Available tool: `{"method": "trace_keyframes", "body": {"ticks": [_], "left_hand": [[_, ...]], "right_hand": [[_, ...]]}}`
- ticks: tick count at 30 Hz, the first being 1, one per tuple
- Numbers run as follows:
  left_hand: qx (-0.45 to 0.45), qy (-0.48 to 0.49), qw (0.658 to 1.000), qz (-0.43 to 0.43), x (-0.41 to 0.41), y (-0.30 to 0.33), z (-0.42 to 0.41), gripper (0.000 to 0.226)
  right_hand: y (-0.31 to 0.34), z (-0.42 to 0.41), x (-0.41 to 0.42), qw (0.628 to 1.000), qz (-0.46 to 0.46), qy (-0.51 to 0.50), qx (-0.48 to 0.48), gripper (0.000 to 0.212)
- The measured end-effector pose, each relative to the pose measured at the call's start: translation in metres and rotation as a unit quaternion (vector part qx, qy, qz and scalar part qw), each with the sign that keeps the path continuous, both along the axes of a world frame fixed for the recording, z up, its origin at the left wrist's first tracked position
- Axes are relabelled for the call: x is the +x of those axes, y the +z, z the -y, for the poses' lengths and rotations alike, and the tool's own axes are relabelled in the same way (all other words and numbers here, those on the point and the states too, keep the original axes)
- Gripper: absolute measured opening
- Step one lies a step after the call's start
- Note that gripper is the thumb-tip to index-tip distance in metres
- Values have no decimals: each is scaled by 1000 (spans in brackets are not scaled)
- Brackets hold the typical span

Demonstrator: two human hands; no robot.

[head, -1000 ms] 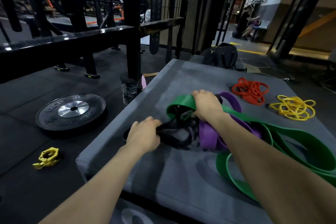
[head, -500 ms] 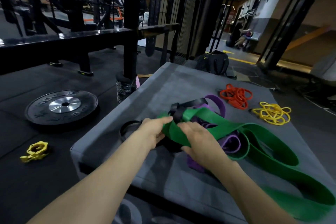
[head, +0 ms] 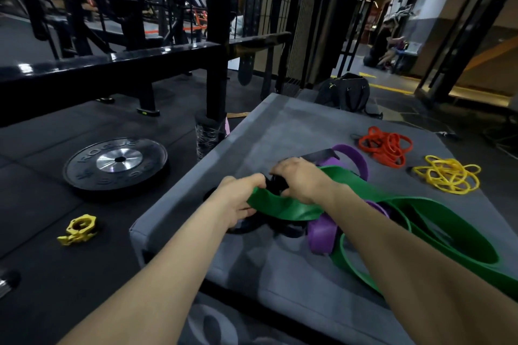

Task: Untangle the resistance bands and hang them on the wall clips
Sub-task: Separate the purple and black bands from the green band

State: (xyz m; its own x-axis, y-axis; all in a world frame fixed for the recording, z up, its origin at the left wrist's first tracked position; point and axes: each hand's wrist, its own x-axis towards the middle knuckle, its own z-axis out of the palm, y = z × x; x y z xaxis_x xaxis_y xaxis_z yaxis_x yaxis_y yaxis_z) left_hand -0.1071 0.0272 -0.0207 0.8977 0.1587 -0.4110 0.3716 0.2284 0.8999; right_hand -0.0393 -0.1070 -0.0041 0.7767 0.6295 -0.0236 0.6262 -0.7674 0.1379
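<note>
On top of the grey padded box (head: pixel 280 131) the green band (head: pixel 283 206), purple band (head: pixel 322 235) and black band (head: pixel 273 186) lie knotted together; the left hand (head: pixel 238 199) grips the green band's near loop, and the right hand (head: pixel 301 179) curls around the black band at the knot. Red bands (head: pixel 385 145) and yellow bands (head: pixel 447 176) sit apart in their own tangles. I judge untangling barely begun; nothing is hung, and no wall clips are in view
</note>
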Motion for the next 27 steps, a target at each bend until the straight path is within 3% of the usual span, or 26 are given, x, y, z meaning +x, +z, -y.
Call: {"method": "trace_keyframes", "body": {"ticks": [3, 8, 12, 15, 18, 20, 22, 27], "left_hand": [[9, 1, 1000, 11, 1, -1, 0, 18], [37, -5, 999, 37, 0, -1, 4, 12], [77, -15, 996, 51, -1, -3, 6, 29], [112, 5, 991, 75, -3, -2, 3, 22], [192, 54, 976, 90, 0, 2, -4, 49], [255, 68, 960, 98, 1, 5, -6, 53], [294, 71, 947, 110, 2, 5, -5, 48], [312, 81, 941, 100, 9, -1, -9, 55]], "right_hand": [[4, -2, 3, 996, 37, 11, -75, 45], [9, 1, -11, 989, 45, 21, -139, 53], [2, -2, -17, 984, 97, 1, -151, 34], [0, 2, -20, 992, 102, -30, -71, 26], [15, 12, -23, 983, 82, -91, 136, 20], [31, 19, -25, 929, 53, -158, 330, 13], [46, 28, -21, 842, 32, -230, 486, 12], [52, 69, -4, 658, 41, -377, 650, 8]]}}
